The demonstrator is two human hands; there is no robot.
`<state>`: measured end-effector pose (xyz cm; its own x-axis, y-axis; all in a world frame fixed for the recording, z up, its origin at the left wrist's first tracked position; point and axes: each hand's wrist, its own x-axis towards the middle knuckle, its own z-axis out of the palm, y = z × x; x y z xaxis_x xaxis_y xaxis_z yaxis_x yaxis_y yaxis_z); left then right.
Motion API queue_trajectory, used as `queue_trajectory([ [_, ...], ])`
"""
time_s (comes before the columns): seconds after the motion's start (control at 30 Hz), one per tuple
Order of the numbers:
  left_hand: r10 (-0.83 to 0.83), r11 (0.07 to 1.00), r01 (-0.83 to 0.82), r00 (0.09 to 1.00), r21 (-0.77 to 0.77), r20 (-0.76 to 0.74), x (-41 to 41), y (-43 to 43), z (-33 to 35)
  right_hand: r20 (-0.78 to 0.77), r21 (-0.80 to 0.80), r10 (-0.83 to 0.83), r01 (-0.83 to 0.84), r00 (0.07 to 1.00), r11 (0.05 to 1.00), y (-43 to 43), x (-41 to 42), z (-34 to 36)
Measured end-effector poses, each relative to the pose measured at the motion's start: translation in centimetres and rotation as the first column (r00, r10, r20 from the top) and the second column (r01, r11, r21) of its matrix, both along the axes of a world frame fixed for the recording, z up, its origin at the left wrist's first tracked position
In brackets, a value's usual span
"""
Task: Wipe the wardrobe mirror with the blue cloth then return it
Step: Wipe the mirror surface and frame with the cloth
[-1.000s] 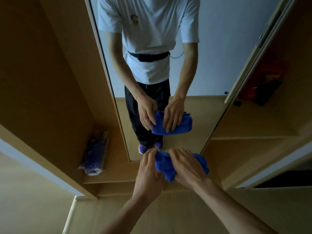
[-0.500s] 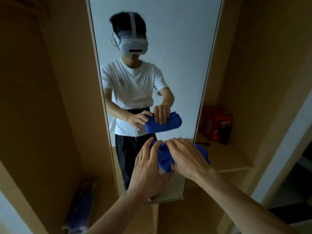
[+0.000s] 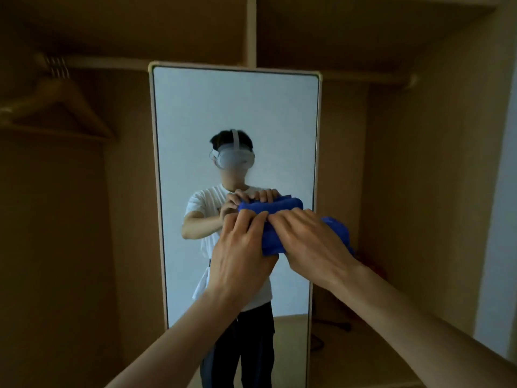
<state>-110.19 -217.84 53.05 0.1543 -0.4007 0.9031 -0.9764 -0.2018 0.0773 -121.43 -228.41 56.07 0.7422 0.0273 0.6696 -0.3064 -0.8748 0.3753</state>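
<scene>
Hands: left hand (image 3: 241, 247), right hand (image 3: 309, 242) clutch blue cloth (image 3: 272, 238), bunched in thick roll, before mirror (image 3: 195, 107).

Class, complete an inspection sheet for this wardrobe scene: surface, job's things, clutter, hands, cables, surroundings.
Surface: mirror upright, no marks seen.
Job's things: blue cloth bunched before the mirror; contact unclear.
Clutter: wooden hanger on the left rail.
Hands: left hand and right hand both grip the cloth.
Cables: dark thin thing right of mirror's foot, possibly a cable.
Surroundings: dim wooden wardrobe.
</scene>
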Motion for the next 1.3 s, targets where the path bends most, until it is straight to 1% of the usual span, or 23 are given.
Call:
queue_trajectory([
  [0.07, 0.022, 0.999, -0.019, 0.997, -0.045, 0.068, 0.0, -0.7, 2.5, 0.062, -0.053, 0.015, -0.011, 0.998, 0.999, -0.9, -0.3, 2.5],
  [0.13, 0.038, 0.996, -0.029, 0.993, -0.082, 0.112, 0.2, -1.2, 4.8, 0.12, -0.115, -0.012, 0.026, 0.993, 0.993, -1.9, -0.5, 4.8],
  [0.23, 0.047, 0.992, -0.029, 0.988, -0.123, 0.149, 0.5, -1.6, 8.3, 0.202, -0.134, -0.034, 0.062, 0.979, 0.989, -3.0, -0.8, 8.0],
  [0.3, 0.07, 0.988, -0.041, 0.98, -0.152, 0.187, 0.7, -1.7, 10.4, 0.243, -0.159, -0.021, 0.061, 0.97, 0.985, -3.4, -0.7, 9.8],
  [0.5, 0.168, 0.978, -0.129, 0.954, -0.164, 0.249, 1.4, -2.7, 15.1, 0.325, -0.322, -0.006, 0.116, 0.946, 0.939, -4.2, 0.8, 14.4],
  [0.57, 0.188, 0.974, -0.146, 0.949, -0.174, 0.252, 1.7, -3.2, 16.4, 0.36, -0.354, 0.015, 0.121, 0.933, 0.927, -4.5, 1.5, 15.7],
  [0.67, 0.215, 0.964, -0.167, 0.947, -0.205, 0.24, 2.1, -3.8, 18.3, 0.415, -0.375, 0.028, 0.143, 0.909, 0.916, -5.0, 2.7, 17.2],
  [0.83, 0.261, 0.957, -0.207, 0.921, -0.204, 0.288, 2.8, -4.8, 20.2, 0.474, -0.413, 0.042, 0.18, 0.879, 0.893, -6.4, 3.8, 19.0],
  [0.93, 0.267, 0.957, -0.216, 0.916, -0.192, 0.301, 3.2, -5.4, 21.2, 0.471, -0.416, 0.034, 0.188, 0.882, 0.889, -7.0, 4.6, 20.0],
  [1.1, 0.277, 0.953, -0.226, 0.921, -0.204, 0.274, 4.1, -6.3, 22.6, 0.486, -0.378, 0.008, 0.202, 0.874, 0.904, -7.5, 5.8, 21.3],
  [1.3, 0.271, 0.956, -0.22, 0.916, -0.196, 0.295, 5.1, -7.0, 23.1, 0.486, -0.35, 0.049, 0.143, 0.872, 0.926, -8.8, 6.9, 21.6],
])
